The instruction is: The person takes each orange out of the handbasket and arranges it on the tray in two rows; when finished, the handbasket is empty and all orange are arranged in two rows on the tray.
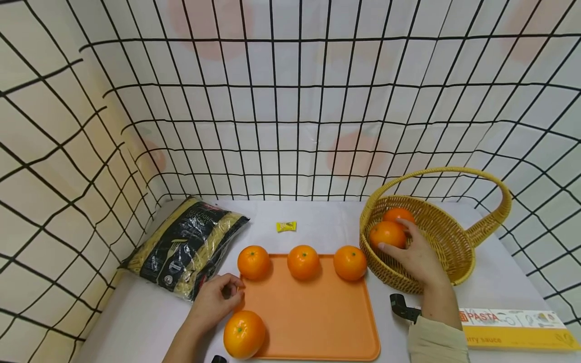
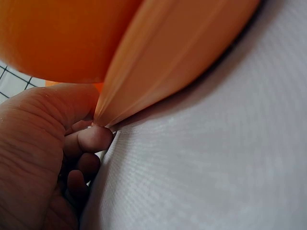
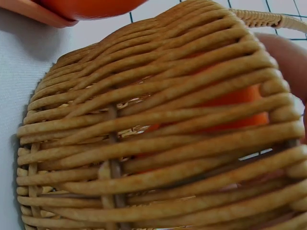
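My right hand [image 1: 419,254] reaches into the wicker basket [image 1: 454,252] and grips an orange [image 1: 387,235], thumb at its near side and fingers behind. Another orange [image 1: 399,215] lies just beyond it in the basket. In the right wrist view the basket's woven side [image 3: 144,120] hides most of the held fruit and the hand. My left hand [image 1: 215,301] pinches the left rim of the orange tray [image 1: 317,312]; the left wrist view has the tray edge [image 2: 158,62] between thumb and fingers. Three oranges line the tray's far edge, the middle one [image 1: 303,262] among them. One more orange [image 1: 244,334] sits at the near left corner.
A bag of pasta [image 1: 186,247] lies at the left, behind my left hand. Beyond the tray is a small yellow wrapped packet [image 1: 286,227]. A pasta box [image 1: 517,327] lies right of my right forearm. Black wire grid [image 1: 297,121] encloses the table's back and sides.
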Motion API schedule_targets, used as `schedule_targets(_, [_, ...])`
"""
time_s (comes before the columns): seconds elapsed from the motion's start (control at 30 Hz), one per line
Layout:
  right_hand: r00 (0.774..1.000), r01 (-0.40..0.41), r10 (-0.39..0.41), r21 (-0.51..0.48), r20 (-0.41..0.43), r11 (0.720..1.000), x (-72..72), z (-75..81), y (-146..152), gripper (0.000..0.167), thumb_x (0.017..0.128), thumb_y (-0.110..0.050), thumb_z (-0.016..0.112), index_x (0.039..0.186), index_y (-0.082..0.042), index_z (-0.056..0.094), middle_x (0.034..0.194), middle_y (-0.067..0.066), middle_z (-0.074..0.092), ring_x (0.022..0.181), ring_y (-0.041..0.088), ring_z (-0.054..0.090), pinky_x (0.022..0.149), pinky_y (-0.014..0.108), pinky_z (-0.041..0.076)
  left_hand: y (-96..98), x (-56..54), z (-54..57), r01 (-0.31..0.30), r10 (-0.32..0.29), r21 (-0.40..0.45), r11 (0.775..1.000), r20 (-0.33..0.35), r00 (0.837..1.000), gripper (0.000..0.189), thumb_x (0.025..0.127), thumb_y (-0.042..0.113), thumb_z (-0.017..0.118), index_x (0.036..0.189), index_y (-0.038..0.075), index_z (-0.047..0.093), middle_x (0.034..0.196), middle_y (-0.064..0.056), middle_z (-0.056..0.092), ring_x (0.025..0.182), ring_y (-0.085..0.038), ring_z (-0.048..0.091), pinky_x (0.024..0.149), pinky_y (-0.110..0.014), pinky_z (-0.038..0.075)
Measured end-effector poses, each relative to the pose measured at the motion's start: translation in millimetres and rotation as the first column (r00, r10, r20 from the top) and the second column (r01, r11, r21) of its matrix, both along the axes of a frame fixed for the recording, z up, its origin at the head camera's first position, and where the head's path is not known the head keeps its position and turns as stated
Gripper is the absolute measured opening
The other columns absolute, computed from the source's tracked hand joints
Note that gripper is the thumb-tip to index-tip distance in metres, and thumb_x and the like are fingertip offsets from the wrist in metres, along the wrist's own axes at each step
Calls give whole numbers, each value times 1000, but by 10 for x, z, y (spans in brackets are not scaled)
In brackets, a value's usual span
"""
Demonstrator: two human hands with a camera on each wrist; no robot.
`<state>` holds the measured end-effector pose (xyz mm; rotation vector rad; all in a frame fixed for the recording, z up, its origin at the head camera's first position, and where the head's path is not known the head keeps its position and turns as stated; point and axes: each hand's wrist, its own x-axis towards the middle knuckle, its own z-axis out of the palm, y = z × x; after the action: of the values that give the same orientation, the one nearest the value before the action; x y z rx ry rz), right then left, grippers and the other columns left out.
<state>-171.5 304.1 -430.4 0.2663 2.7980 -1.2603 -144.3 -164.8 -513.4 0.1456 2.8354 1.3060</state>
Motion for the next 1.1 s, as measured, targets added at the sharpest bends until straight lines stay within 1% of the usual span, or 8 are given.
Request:
schedule_targets(0.27, [1000, 7, -10, -89, -26, 996, 49, 51, -7, 98, 88, -48, 76, 161, -15, 20, 159, 27, 31, 132, 46, 47, 105, 58, 40, -7, 15, -22, -4, 3, 16, 1000, 18, 1000, 20, 80, 8, 81, 88, 23, 70, 74, 8, 57, 74, -7, 50, 69, -22, 42])
schedule_targets(0.47, [999, -10, 4, -161, -38, 987, 140, 167, -56, 97, 86, -45, 80, 159, -19, 21, 164, 21, 24, 141, 49, 44, 107, 55, 43, -18, 29, -21, -7, 7, -6, 1000, 12, 1000, 19, 80, 9, 81, 89, 22, 70, 76, 8, 57, 75, -7, 50, 69, -22, 42])
schedule_targets(0.6, [998, -53, 46, -171, -45, 984, 224, 232, -92, 95, 87, -42, 80, 159, -21, 22, 164, 20, 24, 138, 48, 48, 99, 40, 51, -23, 45, -22, -10, 10, -4, 1000, 24, 1000, 19, 80, 8, 82, 89, 21, 70, 76, 8, 57, 75, -7, 50, 69, -22, 43])
schedule_targets(0.7, [993, -96, 83, -171, -82, 981, 275, 279, -132, 88, 89, -37, 79, 156, -20, 25, 161, 19, 29, 126, 42, 59, 88, 26, 51, -19, 43, -26, -7, 7, 7, 1000, 25, 1000, 20, 80, 8, 81, 89, 21, 70, 76, 7, 57, 75, -8, 51, 69, -21, 43])
schedule_targets(0.77, [987, -133, 113, -197, -113, 971, 301, 308, -177, 83, 90, -30, 79, 154, -18, 27, 157, 18, 33, 119, 37, 63, 84, 22, 52, -16, 45, -24, -1, 0, 13, 1000, 21, 1000, 19, 80, 9, 82, 89, 21, 70, 76, 7, 57, 75, -8, 50, 68, -22, 43])
schedule_targets(0.87, [976, -191, 157, -237, -152, 953, 322, 348, -271, 79, 90, -23, 78, 152, -17, 30, 151, 17, 37, 116, 33, 62, 85, 21, 52, -14, 50, -20, 6, -6, 14, 1000, 20, 1000, 18, 81, 10, 82, 89, 21, 70, 76, 7, 57, 74, -7, 50, 68, -22, 42])
schedule_targets(0.97, [970, -226, 190, -268, -151, 937, 330, 379, -365, 81, 88, -22, 80, 153, -20, 32, 149, 16, 40, 118, 34, 60, 87, 22, 53, -11, 47, -10, 11, -11, 9, 1000, 17, 1000, 18, 80, 10, 82, 89, 21, 70, 75, 7, 57, 74, -7, 49, 67, -22, 42])
schedule_targets(1.1, [964, -256, 227, -251, -137, 933, 328, 407, -455, 82, 85, -25, 83, 152, -23, 37, 144, 20, 48, 112, 34, 61, 84, 27, 55, 3, 12, 10, 13, -13, 2, 1000, 6, 1000, 19, 81, 9, 81, 89, 21, 70, 76, 7, 57, 75, -8, 50, 68, -22, 42])
